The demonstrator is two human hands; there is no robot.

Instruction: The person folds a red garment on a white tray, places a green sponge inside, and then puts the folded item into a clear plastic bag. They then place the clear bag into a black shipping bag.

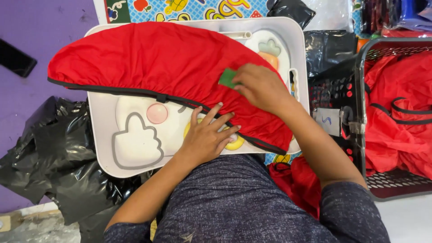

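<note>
Under the red curved fabric piece with black piping [153, 63], much of the white plastic lap tray with cartoon shapes [135, 148] is hidden, and the tray's far edge is only partly seen. At right, a dark mesh basket [360, 90] holding more red fabric runs out of view. The right hand [261, 87] reaches across from the right, fingertips pinching a small green square tag [227, 78] against the red cloth; its fingers are mostly hidden behind the knuckles. The left hand [207, 135] lies flat, fingers spread, pressing the cloth's piped lower edge onto the tray. Black plastic sheeting [58, 162] lies crumpled at left.
</note>
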